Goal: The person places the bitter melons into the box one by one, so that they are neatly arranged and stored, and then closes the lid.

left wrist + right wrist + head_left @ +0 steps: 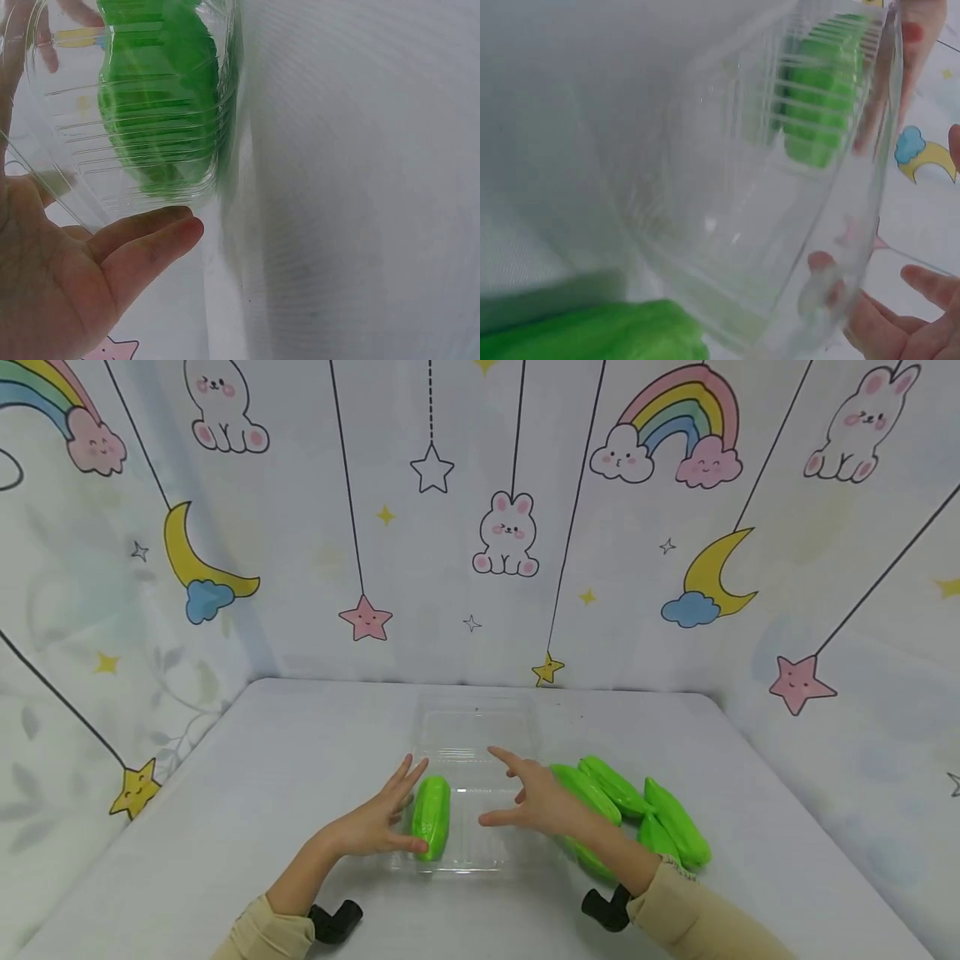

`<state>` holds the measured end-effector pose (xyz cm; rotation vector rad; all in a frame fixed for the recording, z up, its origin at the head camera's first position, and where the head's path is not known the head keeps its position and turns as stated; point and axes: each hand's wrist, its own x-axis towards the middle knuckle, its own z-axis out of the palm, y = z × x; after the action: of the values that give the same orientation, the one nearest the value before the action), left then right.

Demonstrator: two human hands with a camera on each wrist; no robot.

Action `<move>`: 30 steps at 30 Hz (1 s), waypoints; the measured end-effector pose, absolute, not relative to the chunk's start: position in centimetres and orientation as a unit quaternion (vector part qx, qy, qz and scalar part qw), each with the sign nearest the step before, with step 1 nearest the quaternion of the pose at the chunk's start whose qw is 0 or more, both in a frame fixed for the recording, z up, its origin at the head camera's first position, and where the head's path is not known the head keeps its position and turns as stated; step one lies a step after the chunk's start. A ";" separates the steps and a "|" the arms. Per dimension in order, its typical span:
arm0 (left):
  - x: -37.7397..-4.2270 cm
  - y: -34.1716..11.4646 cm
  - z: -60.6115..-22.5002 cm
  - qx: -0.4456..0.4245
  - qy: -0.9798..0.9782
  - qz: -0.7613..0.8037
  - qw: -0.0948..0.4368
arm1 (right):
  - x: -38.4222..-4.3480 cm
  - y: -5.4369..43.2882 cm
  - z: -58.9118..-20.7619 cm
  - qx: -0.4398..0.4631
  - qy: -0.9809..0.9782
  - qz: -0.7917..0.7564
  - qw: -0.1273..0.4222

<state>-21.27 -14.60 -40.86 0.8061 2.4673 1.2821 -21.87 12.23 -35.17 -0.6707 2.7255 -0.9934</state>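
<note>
A clear plastic box (491,843) stands open on the table, its hinged lid (477,727) laid back toward the wall. Inside, along the left side, lies one bright green, ridged, long vegetable-like piece (432,814). My left hand (375,822) is at the box's left side with fingers spread, the thumb overlapping the piece's near end in the head view. The left wrist view has this piece (161,97) behind the ribbed box wall. My right hand (543,797) hovers over the box's right part, fingers apart and nothing held. In the right wrist view its fingers (881,326) show beyond the box rim.
Several more green pieces (677,822) lie in a loose pile right of the box, partly under my right forearm. A white cloth-like surface (315,718) covers the table. Behind it hangs a backdrop (450,568) printed with rabbits, stars and rainbows.
</note>
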 end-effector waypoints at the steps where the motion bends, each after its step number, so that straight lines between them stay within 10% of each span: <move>1: -21.2 -14.6 -40.9 0.276 0.845 0.441 0.123 | -21.9 12.4 -35.0 -0.219 0.913 -0.335 0.079; 30: -21.3 -14.6 -40.8 0.275 0.845 0.441 0.128 | -21.8 19.0 -32.7 -0.195 0.924 -0.325 0.050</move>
<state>-21.33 -14.63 -40.79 0.8006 2.4572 1.2821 -21.75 18.97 -32.69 -0.5946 2.8127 -0.9904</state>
